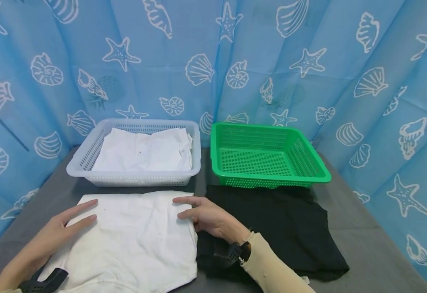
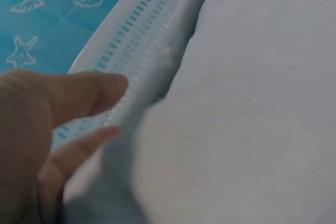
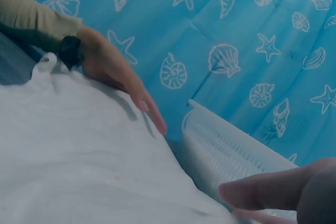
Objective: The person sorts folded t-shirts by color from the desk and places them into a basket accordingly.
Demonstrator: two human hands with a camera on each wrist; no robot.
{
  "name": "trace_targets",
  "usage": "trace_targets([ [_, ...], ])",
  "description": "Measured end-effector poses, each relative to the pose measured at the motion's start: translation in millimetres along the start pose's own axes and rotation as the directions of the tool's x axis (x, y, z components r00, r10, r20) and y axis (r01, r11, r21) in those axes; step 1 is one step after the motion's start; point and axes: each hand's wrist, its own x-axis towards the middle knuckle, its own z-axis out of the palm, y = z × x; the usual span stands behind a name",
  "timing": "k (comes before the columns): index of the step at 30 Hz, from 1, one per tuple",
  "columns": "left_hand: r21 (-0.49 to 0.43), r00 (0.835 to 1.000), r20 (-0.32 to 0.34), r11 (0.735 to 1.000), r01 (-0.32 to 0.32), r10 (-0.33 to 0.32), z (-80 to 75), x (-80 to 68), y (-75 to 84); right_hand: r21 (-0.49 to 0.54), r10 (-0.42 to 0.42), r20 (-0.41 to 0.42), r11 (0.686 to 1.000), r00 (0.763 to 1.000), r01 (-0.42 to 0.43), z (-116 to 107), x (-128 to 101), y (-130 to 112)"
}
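Flanking the nearer white cloth [image 1: 136, 236], left hand [image 1: 54, 234] and right hand [image 1: 213, 217] have loosely straightened fingers; the cloth looks soft, light, best gripped at far corners.

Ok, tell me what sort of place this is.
Probably a makeshift laundry-sorting spot, though the wider room doesn't show. A blue seashell-print curtain hangs behind, and a white basket and a green basket stand near a white cloth and a black cloth.
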Motion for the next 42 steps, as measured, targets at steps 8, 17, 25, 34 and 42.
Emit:
trace_targets([
  [8,-0.037,0.998,-0.026,0.998,-0.055,0.055,7.4,-4.1,1.9,-0.041,-0.079,-0.057,0.996,0.995,0.077,7.4,2.0,8.8],
  [17,-0.015,0.996,-0.053,0.997,-0.077,0.076,11.6,-4.0,-1.7,-0.064,-0.157,-0.131,0.987,0.979,0.149,8.7,4.4,13.0],
  [25,-0.002,0.995,-0.054,0.996,-0.084,0.084,11.7,-4.9,-0.4,-0.060,-0.176,-0.136,0.984,0.975,0.169,8.9,4.8,13.6],
  [34,-0.016,0.992,-0.087,0.995,-0.094,0.092,14.3,-4.6,0.7,-0.076,-0.186,-0.138,0.981,0.973,0.177,7.2,5.6,14.7],
  [42,-0.024,0.989,-0.115,0.995,-0.095,0.091,14.4,-4.4,1.2,-0.042,-0.179,-0.161,0.984,0.971,0.174,8.3,6.2,14.1],
])
